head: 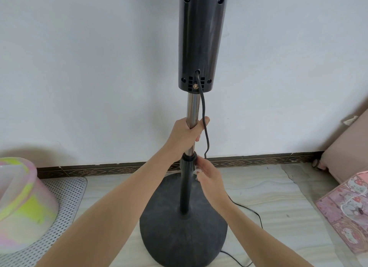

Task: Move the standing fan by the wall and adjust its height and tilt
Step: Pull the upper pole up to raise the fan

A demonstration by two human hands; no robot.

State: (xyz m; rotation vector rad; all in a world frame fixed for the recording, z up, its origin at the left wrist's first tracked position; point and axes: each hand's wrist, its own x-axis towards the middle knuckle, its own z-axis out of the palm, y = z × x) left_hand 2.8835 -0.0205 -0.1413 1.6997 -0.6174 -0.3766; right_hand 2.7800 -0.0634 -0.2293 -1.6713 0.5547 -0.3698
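Note:
The standing fan stands upright close to the white wall, on a round black base (175,237). Its black control column (201,37) fills the top centre, and the fan head is out of view. A chrome inner pole (193,105) rises from a black lower tube (186,187). My left hand (187,132) is wrapped around the chrome pole. My right hand (209,177) has its fingertips on the black height collar (189,158) where the two tubes meet. A black power cord (203,115) hangs from the column and trails over the floor to the right.
An upturned pastel plastic tub (22,203) sits on a white perforated mat (65,207) at the left. A pink cartoon-printed box (346,213) and a pink cushion (350,145) lie at the right. A patterned dark skirting (119,169) runs along the wall.

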